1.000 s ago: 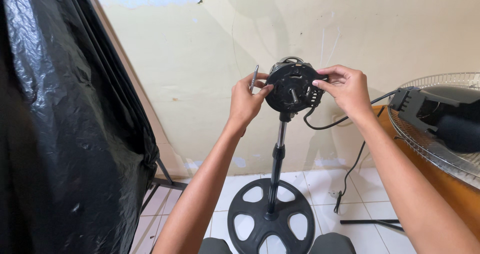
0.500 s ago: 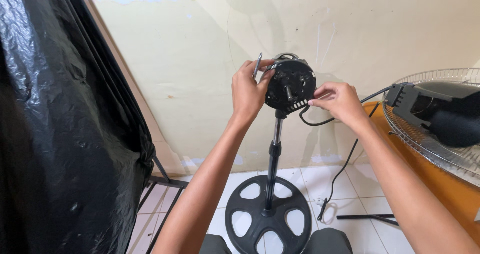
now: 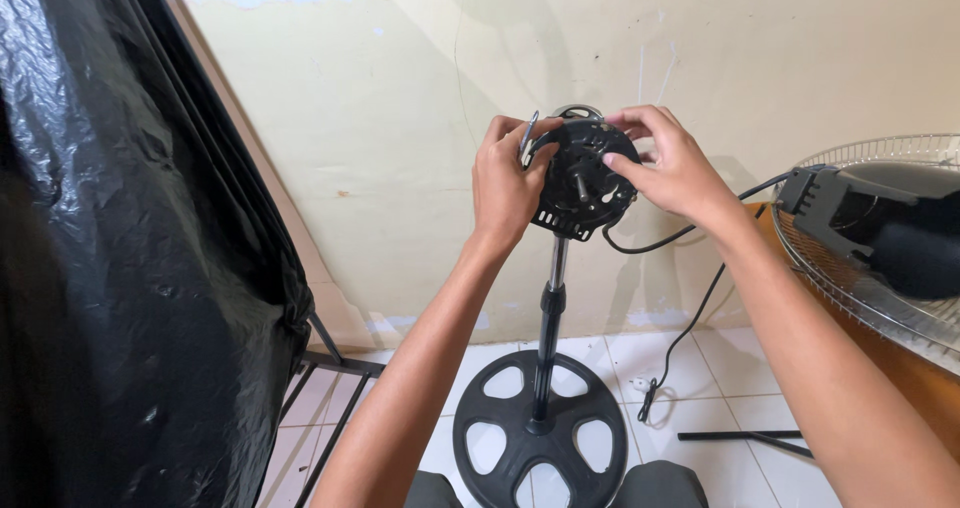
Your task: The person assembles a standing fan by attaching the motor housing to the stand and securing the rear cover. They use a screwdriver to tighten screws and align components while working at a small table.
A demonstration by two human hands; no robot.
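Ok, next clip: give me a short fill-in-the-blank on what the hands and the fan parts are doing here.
1. Both hands grip the black fan motor atop a metal ____.
2. The pole rises from a round black ____ on the tiled floor.
3. The left hand also holds a thin ____ tool beside the motor.
4. At the right edge lies a wire fan ____ with a dark housing.

Missing words: pole; base; metal; guard

cream wall (image 3: 350,118), white tiled floor (image 3: 690,368), black plastic sheet (image 3: 120,268) at left.
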